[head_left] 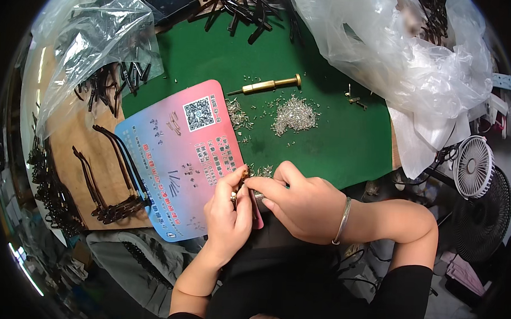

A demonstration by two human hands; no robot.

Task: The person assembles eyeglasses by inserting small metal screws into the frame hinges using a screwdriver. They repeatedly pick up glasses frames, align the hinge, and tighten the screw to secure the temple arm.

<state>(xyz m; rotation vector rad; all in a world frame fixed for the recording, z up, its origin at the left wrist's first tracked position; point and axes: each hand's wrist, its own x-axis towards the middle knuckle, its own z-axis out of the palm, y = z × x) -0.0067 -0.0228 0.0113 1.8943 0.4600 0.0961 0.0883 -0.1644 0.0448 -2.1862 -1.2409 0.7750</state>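
Observation:
My left hand is closed, thumb and fingers pinched around a small dark brownish piece; its kind is too small and too covered to make out. My right hand meets it there, fingers bent and the index fingertip at the same piece. What the right fingers grip is hidden. Both hands are over the near right edge of a pink and blue printed mat. Just beyond the fingertips lies a little heap of tiny metal parts. A brass screwdriver lies farther back.
A pile of tiny silvery screws is on the green work surface. Black eyeglass temples lie at the left, more at the back. Clear plastic bags fill both back corners. A small white fan stands right.

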